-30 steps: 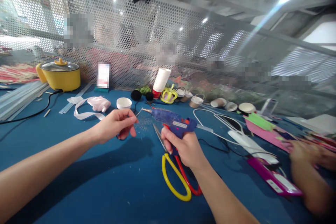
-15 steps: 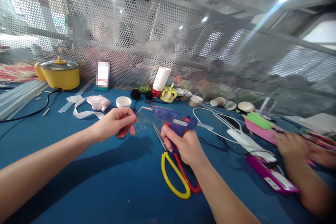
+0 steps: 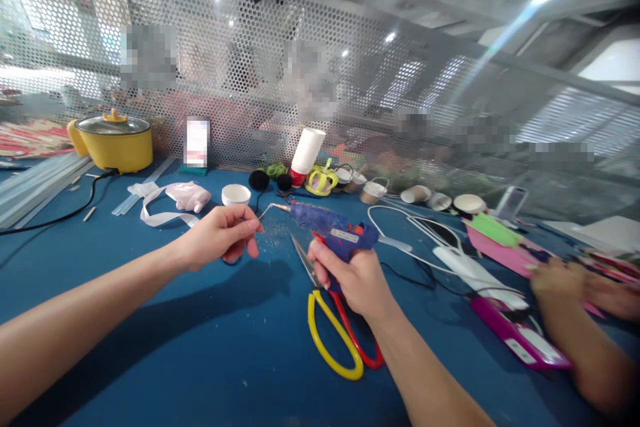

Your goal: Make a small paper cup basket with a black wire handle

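Observation:
My right hand (image 3: 353,273) is wrapped round the grip of a blue glue gun (image 3: 320,221), its nozzle pointing left. A clear glue stick (image 3: 395,243) pokes out of the back. My left hand (image 3: 233,233) pinches the end of a thin bent strand (image 3: 273,205); whether it is wire or thread I cannot tell. The strand's other end meets the nozzle tip. Below the glue gun lie scissors (image 3: 304,260) with one yellow and one red handle, partly hidden by my right hand. A small white cup (image 3: 235,195) stands behind my left hand.
Behind the table stands a perforated metal screen (image 3: 240,80). Along it are a yellow electric pot (image 3: 120,149), a phone (image 3: 197,142), stacked paper cups (image 3: 307,150) and small baskets. A white power strip (image 3: 475,275) and another person's hands (image 3: 557,287) are at right.
My hands, the glue gun and the strand have hardly moved. At right, the other person's hands have shifted slightly over the pink material.

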Demonstrator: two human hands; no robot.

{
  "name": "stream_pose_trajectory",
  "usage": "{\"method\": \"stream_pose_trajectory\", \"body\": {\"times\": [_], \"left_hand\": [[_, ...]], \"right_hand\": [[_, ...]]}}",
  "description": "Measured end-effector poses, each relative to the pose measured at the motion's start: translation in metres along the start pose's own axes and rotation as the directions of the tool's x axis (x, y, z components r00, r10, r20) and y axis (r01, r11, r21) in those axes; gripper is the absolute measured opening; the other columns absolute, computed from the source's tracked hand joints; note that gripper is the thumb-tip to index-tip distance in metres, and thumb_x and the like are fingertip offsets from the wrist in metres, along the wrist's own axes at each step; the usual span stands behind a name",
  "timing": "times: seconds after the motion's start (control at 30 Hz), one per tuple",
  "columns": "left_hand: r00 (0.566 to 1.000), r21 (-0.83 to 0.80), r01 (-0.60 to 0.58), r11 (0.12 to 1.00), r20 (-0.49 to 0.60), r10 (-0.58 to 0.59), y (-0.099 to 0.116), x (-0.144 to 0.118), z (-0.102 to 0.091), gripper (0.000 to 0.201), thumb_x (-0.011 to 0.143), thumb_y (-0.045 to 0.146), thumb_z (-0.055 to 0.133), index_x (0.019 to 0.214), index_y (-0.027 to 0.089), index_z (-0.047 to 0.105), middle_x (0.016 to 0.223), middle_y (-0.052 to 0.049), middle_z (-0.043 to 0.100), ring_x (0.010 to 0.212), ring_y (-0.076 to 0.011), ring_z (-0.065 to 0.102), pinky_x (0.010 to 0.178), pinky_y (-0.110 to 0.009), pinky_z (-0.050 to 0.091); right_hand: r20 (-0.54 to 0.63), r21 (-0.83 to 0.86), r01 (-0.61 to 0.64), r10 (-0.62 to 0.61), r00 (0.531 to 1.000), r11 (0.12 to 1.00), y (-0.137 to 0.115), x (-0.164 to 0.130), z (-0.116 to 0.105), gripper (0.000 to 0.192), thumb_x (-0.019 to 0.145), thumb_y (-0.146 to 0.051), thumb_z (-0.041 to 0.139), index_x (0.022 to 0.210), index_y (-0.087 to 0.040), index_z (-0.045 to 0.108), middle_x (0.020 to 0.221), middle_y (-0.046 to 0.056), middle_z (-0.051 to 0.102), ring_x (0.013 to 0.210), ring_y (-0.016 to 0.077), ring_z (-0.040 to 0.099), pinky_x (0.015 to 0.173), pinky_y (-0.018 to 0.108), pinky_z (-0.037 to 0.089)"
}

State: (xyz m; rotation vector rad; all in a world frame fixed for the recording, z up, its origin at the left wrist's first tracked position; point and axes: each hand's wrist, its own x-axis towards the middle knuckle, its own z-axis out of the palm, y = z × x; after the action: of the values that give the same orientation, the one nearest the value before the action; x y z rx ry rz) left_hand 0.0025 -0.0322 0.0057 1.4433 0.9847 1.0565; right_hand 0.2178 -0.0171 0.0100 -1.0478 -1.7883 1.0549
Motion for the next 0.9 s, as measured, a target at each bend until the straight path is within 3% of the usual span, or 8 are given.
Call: {"method": "stream_pose_trajectory", "body": {"times": [0.37,0.9], "left_hand": [[1.000,0.026,-0.011,1.000,0.007,0.010,-0.0006,0.0011,-0.0004,0.023,0.081,0.036,0.048,0.076,0.014,0.048,0.057,-0.001,0.061,0.035,-0.0030,0.038,0.036,-0.016,0.027],[0.999,0.112,-0.042,0.993,-0.006,0.043,-0.0005,0.0014,-0.0025,0.023,0.081,0.037,0.047,0.076,0.014,0.049,0.058,-0.001,0.061,0.036,-0.0035,0.039,0.036,-0.016,0.029]], "right_hand": [[-0.067,-0.011,0.029,-0.029,0.997,1.000,-0.0026,-0.0027,0.0022,0.028,0.075,-0.040,0.056,0.061,-0.015,0.054,0.040,-0.003,0.048,0.036,0.0074,0.043,0.039,0.021,0.037],[-0.027,-0.007,-0.031,0.031,0.999,0.999,-0.0035,-0.0013,0.0008,0.029,0.076,-0.041,0.055,0.062,-0.016,0.054,0.041,-0.003,0.047,0.038,0.0083,0.043,0.041,0.022,0.037]]}}
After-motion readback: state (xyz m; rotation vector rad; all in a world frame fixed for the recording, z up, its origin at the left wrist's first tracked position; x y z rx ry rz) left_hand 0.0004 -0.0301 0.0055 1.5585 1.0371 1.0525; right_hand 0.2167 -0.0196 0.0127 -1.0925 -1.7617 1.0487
